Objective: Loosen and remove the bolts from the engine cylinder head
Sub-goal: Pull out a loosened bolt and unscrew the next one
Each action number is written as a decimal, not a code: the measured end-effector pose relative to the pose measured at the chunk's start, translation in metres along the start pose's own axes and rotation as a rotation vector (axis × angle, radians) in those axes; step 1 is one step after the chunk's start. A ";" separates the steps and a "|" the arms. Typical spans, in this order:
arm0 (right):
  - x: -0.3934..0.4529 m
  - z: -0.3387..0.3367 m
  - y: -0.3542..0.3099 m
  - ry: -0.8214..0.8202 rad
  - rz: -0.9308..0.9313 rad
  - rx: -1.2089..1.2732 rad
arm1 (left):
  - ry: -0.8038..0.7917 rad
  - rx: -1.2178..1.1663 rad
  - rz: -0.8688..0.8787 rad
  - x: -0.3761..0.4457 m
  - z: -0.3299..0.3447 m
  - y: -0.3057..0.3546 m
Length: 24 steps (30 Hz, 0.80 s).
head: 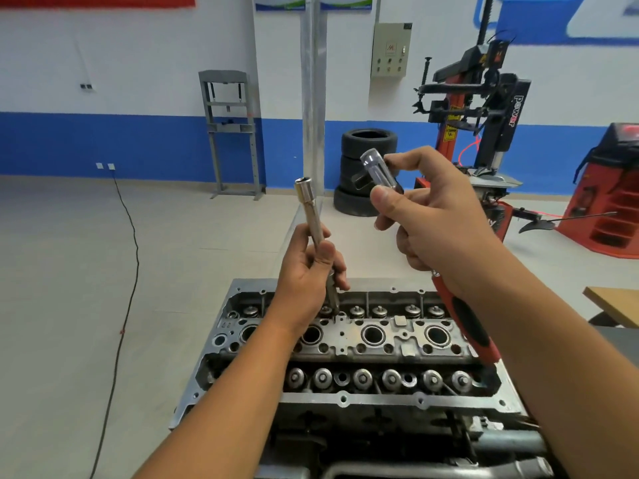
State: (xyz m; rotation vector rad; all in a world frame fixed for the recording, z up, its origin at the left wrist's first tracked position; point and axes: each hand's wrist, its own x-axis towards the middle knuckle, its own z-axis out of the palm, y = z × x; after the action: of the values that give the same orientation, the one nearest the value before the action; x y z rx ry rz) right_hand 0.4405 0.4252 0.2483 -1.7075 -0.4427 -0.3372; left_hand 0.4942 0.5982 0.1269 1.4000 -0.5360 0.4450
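Head view. Cylinder head (345, 344): low centre, on a stand, four round bores along its middle, valve springs in rows either side. Left hand (307, 271): fingers curled round a long extension bar (313, 224), held upright above the cylinder head, socket end up. Right hand (428, 216): grasping a ratchet wrench (466, 323) with red-and-black handle; thumb and forefinger pinch its blurred metal head end (378, 171). Bolts: not discernible. Stand: cut off by bottom edge.
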 end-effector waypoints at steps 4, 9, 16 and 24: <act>0.006 0.002 -0.005 -0.021 -0.035 -0.047 | -0.057 0.007 0.009 0.000 0.006 -0.001; 0.009 0.002 -0.012 -0.022 -0.056 -0.058 | -0.058 -0.018 -0.033 0.001 0.008 -0.002; 0.008 -0.003 -0.017 -0.015 -0.055 -0.075 | -0.165 -0.143 -0.184 -0.002 0.007 0.000; 0.011 -0.004 -0.018 -0.064 -0.081 -0.204 | -0.247 -0.040 -0.177 -0.006 0.012 0.005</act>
State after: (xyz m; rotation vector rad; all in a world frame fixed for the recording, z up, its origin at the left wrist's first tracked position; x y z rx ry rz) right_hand 0.4417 0.4251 0.2698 -1.9068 -0.5406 -0.3984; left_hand 0.4855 0.5874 0.1285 1.4585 -0.6108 0.1178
